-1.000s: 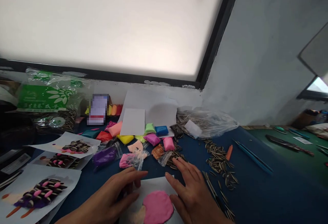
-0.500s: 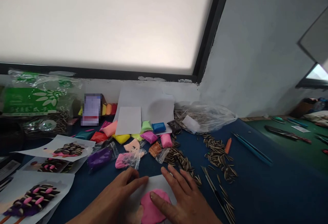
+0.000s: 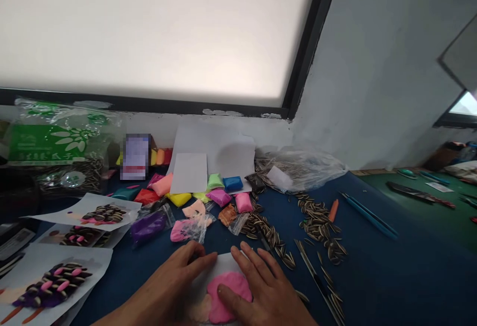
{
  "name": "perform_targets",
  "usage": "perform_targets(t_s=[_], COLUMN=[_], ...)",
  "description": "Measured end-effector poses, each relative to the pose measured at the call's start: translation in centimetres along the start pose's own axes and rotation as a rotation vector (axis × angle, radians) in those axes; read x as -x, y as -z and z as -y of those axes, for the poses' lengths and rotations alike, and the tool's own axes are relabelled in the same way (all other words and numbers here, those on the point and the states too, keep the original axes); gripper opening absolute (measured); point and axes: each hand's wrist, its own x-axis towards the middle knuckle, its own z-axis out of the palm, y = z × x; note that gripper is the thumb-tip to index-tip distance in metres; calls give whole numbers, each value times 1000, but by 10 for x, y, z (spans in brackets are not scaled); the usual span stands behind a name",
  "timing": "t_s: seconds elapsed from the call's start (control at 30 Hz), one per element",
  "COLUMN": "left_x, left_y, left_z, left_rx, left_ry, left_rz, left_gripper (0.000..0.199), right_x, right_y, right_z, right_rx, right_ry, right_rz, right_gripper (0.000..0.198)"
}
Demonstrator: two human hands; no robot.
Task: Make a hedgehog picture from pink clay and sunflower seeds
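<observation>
A flattened pink piece of modelling clay (image 3: 234,282) lies on a sheet of white paper (image 3: 222,262) in front of me, with a peach clay piece (image 3: 202,308) against its left side. My right hand (image 3: 266,286) is open over the paper's right part, fingers spread, its thumb resting on the pink clay. At the left edge of the sheet, my left hand (image 3: 175,272) has its fingers bent and its thumb along the paper, gripping it. Part of the sheet is hidden under both hands.
Sunflower seeds (image 3: 316,221) lie in piles to the right, near metal tweezers (image 3: 316,279), an orange clay stick (image 3: 334,210) and blue tweezers (image 3: 368,215). Coloured clay packets (image 3: 149,225) spread behind my hands. Picture sheets with seed-covered figures (image 3: 55,286) are at left; a seed bag (image 3: 63,142) stands behind.
The view has shifted slightly. My right thumb has moved a little across the pink clay, and the right fingers sit slightly further left. My left hand stays at the paper's edge.
</observation>
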Motion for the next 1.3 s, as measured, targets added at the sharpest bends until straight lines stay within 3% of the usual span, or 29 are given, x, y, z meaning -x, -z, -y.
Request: perform_targets(t_s=[0.17, 0.5, 0.77, 0.93, 1.07, 1.13, 1.2, 1.3], left_x=[-1, 1, 0, -3, -3, -2, 0, 2], left_y=[1, 1, 1, 5, 4, 4, 4, 5], left_z=[-5, -3, -10, -13, -11, -11, -12, -13], left_rx=[0, 27, -4, -9, -17, -31, -48, -69], left_ry=[19, 0, 33, 15, -3, 6, 15, 14], left_rz=[-19, -36, -37, -28, -22, -22, -23, -25], left_gripper=[84, 84, 81, 82, 82, 82, 82, 80], right_x=[0, 0, 1, -1, -1, -2, -5, -8], right_y=[-2, -4, -3, -1, -5, -14, -25, -39], right_z=[3, 1, 5, 11, 17, 25, 36, 51], right_rx=[-40, -59, -31, -43, -45, -66, -116, -169], right_ry=[13, 21, 41, -46, 6, -39, -240, -379], right_rz=[2, 14, -58, -94, -109, -181, -400, -473], right_gripper=[52, 52, 38, 26, 23, 20, 24, 33])
